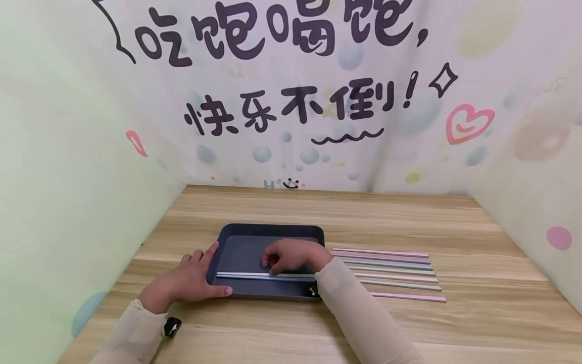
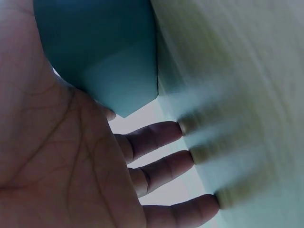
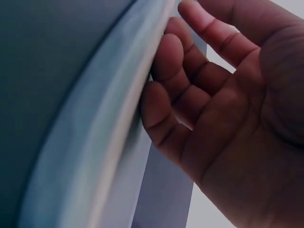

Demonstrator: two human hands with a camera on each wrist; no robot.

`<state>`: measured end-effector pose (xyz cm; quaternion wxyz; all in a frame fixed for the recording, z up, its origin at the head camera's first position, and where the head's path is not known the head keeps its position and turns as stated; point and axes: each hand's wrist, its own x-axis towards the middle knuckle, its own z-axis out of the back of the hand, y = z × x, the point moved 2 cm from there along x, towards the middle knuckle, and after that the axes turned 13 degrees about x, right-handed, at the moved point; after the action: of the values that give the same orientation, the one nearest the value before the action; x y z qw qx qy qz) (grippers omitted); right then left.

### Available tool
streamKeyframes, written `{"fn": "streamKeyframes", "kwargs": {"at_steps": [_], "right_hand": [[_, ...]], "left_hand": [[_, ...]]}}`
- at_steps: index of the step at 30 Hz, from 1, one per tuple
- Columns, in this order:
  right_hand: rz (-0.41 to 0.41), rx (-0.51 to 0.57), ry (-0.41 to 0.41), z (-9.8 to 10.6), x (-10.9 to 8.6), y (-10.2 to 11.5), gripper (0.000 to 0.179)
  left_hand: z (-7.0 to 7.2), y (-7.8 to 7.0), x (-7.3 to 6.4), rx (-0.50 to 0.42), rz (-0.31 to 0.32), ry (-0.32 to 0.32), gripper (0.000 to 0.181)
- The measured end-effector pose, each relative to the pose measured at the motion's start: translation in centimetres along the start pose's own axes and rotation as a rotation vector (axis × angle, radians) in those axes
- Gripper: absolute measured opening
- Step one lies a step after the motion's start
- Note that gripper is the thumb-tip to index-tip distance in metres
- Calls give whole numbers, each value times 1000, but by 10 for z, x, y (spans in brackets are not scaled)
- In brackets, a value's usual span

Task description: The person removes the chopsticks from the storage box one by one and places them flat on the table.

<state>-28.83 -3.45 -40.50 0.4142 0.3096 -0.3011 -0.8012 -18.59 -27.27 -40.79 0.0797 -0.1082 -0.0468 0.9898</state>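
A dark blue-grey rectangular tray (image 1: 254, 296) lies on the wooden table. Inside it, white and pale blue chopsticks (image 1: 236, 275) run side by side across its width. My left hand (image 1: 188, 280) rests at the tray's left end, thumb by the front rim and the other fingers spread on the outer side. In the left wrist view, these fingers (image 2: 156, 171) reach to the tabletop beside the tray. My right hand (image 1: 293, 254) is over the tray, fingers loosely bent, with its thumb tip at the chopsticks. Fingertips (image 3: 154, 102) lie along the chopsticks' edge in the right wrist view.
To the right of the tray, several pastel chopsticks (image 1: 391, 277) lie roughly parallel on the table (image 1: 391, 207), partly behind my right forearm. A printed curtain (image 1: 291, 151) with large writing stands along the back edge. Pale walls flank the table on both sides.
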Motion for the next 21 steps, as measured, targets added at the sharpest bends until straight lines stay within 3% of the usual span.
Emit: {"fn": "streamKeyframes", "kwargs": {"at_steps": [21], "right_hand": [[-2, -33, -44, -6, 2, -7, 10]], "left_hand": [[-3, 0, 1, 4, -15, -15, 124]]}}
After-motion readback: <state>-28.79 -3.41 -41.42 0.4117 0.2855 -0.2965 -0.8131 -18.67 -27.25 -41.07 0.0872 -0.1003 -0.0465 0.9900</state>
